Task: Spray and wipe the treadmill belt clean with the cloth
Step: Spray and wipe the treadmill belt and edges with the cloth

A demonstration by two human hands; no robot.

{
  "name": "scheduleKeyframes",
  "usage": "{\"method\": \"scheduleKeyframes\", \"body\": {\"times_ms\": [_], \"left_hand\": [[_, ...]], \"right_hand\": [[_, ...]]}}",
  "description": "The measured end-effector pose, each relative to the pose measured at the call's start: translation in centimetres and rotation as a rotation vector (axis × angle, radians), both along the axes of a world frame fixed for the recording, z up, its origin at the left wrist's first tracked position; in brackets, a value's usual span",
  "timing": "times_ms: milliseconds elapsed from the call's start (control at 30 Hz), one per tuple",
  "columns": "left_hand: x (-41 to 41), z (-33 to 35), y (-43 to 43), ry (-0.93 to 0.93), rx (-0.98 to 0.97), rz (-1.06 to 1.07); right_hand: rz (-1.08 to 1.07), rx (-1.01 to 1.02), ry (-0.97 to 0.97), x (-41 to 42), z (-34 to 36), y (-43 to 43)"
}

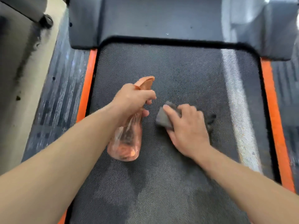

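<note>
Grey cloth (163, 118) pressed under the flat-fingered right grip (189, 128); left grip (132, 99) clasps orange bottle (127, 139).

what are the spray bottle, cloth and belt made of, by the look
The spray bottle looks like glossy, orange-tinted clear plastic; you see through it. The cloth, under the right hand, seems soft matte grey fabric, bunched. The belt is probably black rubbery sheet with fine dotted texture.
</note>
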State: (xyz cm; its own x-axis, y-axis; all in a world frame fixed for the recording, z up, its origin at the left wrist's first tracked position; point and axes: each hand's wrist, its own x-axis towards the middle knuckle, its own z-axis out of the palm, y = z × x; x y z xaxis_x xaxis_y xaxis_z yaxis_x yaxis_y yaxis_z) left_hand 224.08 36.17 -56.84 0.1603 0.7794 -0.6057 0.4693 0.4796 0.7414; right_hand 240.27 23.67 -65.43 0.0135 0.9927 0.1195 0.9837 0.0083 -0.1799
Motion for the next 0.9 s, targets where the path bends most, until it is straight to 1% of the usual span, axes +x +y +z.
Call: {"method": "scheduleKeyframes", "body": {"times_ms": [67,100,133,167,200,267,300,333,367,400,433,467,500,533,567,600,667,700,733,767,833,900], "left_hand": [[0.2,0.5,-1.0,0.053,0.006,-0.04],[0.3,0.8,-1.6,0.067,0.001,-0.055],[0.3,1.1,-2.2,0.072,-0.001,-0.059],[0.3,1.3,-2.7,0.086,-0.002,-0.054],[0.2,1.5,-3.2,0.1,-0.007,-0.048],[0.2,1.5,-4.1,0.111,-0.017,-0.031],[0.3,1.4,-4.5,0.122,-0.011,-0.033],[0.3,1.5,-4.9,0.132,-0.003,-0.05],[0.6,1.9,-5.3,0.133,0.0,-0.081],[0.8,2.2,-5.8,0.133,0.001,-0.107],[1.2,2.6,-6.2,0.134,-0.003,-0.127],[1.7,3.2,-6.7,0.129,-0.003,-0.15],[2.2,3.7,-7.1,0.127,0.008,-0.164],[2.7,4.0,-7.4,0.135,0.016,-0.172],[3.2,4.2,-7.8,0.145,0.017,-0.171],[3.9,4.6,-8.3,0.143,0.002,-0.172],[5.8,4.8,-9.0,0.097,-0.046,-0.171],[6.9,4.7,-9.3,0.077,-0.063,-0.183],[8.2,4.6,-9.6,0.077,-0.073,-0.211],[9.6,4.4,-9.8,0.089,-0.075,-0.241],[12.1,3.7,-9.7,0.127,-0.048,-0.287],[14.4,2.8,-9.5,0.158,-0.02,-0.306]], "right_hand": [[0.25,-0.04,0.005,-1.0,0.1,-5.6],[0.32,-0.076,0.017,-0.1,0.1,-5.5],[0.316,-0.089,-0.01,1.0,0.1,-3.6],[0.242,-0.06,-0.028,2.2,0.0,-0.8],[0.115,0.0,-0.043,3.4,-0.1,2.4],[-0.142,-0.034,-0.052,5.8,0.0,8.1],[-0.225,-0.057,-0.052,6.1,-0.1,9.4],[-0.222,-0.043,-0.087,6.0,-0.1,9.6],[-0.139,0.002,-0.114,5.8,-0.1,8.8],[-0.006,0.041,-0.117,5.8,0.1,7.1],[0.171,0.047,-0.106,6.3,0.3,4.7],[0.38,0.02,-0.1,7.1,0.6,1.8],[0.563,-0.063,-0.113,8.2,0.7,-1.4],[0.68,-0.126,-0.122,9.4,1.3,-4.1],[0.698,-0.155,-0.096,10.9,1.6,-6.5],[0.631,-0.147,-0.031,12.3,1.9,-8.5],[0.328,-0.136,0.1,14.9,2.4,-10.9],[0.151,-0.171,0.116,15.7,2.6,-11.4],[0.001,-0.207,0.091,15.9,2.9,-11.6],[-0.108,-0.22,0.082,15.5,2.9,-11.7],[-0.199,-0.163,0.091,14.5,2.6,-11.8],[-0.248,-0.154,0.078,14.3,2.7,-11.8]]}}
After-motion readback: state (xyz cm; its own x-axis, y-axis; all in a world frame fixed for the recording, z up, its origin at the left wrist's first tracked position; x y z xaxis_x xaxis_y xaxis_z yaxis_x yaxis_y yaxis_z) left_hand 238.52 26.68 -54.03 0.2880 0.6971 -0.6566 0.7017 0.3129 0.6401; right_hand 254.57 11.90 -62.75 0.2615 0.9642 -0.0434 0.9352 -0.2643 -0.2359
